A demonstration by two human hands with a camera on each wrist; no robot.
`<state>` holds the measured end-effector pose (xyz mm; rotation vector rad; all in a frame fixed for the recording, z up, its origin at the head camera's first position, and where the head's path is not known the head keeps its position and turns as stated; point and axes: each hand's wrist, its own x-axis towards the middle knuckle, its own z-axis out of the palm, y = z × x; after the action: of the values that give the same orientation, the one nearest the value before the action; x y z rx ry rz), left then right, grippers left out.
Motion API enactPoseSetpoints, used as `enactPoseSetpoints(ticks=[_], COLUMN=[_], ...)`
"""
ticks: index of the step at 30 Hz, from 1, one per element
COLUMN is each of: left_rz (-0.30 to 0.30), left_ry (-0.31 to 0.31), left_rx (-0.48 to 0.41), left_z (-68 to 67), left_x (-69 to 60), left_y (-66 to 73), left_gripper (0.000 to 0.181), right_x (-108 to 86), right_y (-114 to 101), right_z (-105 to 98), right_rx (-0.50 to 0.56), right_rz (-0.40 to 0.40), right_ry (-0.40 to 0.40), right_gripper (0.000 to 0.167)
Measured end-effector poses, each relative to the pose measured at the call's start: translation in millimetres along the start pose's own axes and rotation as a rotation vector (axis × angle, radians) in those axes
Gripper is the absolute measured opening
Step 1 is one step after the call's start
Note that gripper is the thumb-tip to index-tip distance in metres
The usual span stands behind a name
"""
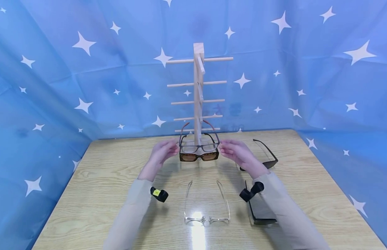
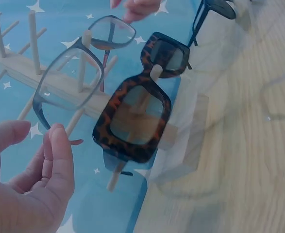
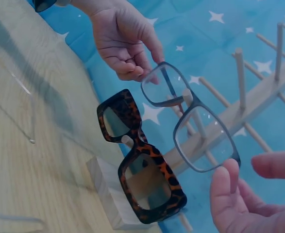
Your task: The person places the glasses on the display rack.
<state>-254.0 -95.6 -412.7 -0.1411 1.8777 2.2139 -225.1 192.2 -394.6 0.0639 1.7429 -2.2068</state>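
Dark-framed eyeglasses [image 1: 198,148] with clear lenses and reddish temple tips are at a lower peg of the wooden display rack [image 1: 198,93]. My left hand [image 1: 164,150] is at their left corner, its fingertips by the frame and the thumb apart from them. At the opposite corner, my right hand [image 1: 238,152] has fingertips against the frame, while its thumb [image 3: 273,165] stands off with a gap. Just below hang tortoiseshell sunglasses [image 2: 132,121], their bridge over the lowest peg. Whether either hand bears any weight is not visible.
Thin-rimmed clear glasses [image 1: 207,219] lie unfolded on the wooden table [image 1: 118,166] in front. Two dark pairs lie to the right: black sunglasses [image 1: 269,163] and another black pair [image 1: 263,221], both partly behind my right arm. A blue star-patterned cloth [image 1: 118,86] hangs behind.
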Motion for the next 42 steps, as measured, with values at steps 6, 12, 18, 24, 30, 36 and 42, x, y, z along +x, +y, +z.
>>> enactPoseSetpoints(ticks=[6,12,18,24,30,36,42], left_rz=[0.029,0.013,0.004,0.005,0.015,0.033,0.036], left_ry=[0.003,-0.008,-0.034,-0.064,-0.136,-0.204,-0.286], left_rx=[0.049,0.088,0.119,0.169,0.223,0.284,0.3], left_z=[-11.8,-20.2,-23.3,-25.7,-28.3,-30.0,-26.9], left_x=[-10.7,-20.9,-32.3,-44.5,-57.2,-67.6,-76.3], left_y=[-9.4,-20.2,-28.7,-39.3,-52.1,-67.5,-80.2], left_gripper=[0.036,0.034,0.032,0.032,0.03,0.029,0.028], right_x=[-18.5,-37.8,-52.6,-65.4,-76.5,-83.1,-86.6], right_y=[8.3,20.7,36.4,51.4,62.4,72.9,79.2], right_z=[-2.4,-3.3,-4.3,-7.5,-7.0,-3.4,-1.7], right_rx=[-0.056,-0.107,-0.186,-0.323,-0.414,-0.518,-0.618], right_rz=[0.002,0.0,-0.004,-0.012,-0.052,-0.104,-0.138], right_ry=[-0.041,-0.071,-0.088,-0.088,-0.094,-0.073,-0.037], right_gripper=[0.041,0.046,0.046,0.046,0.043,0.034,0.028])
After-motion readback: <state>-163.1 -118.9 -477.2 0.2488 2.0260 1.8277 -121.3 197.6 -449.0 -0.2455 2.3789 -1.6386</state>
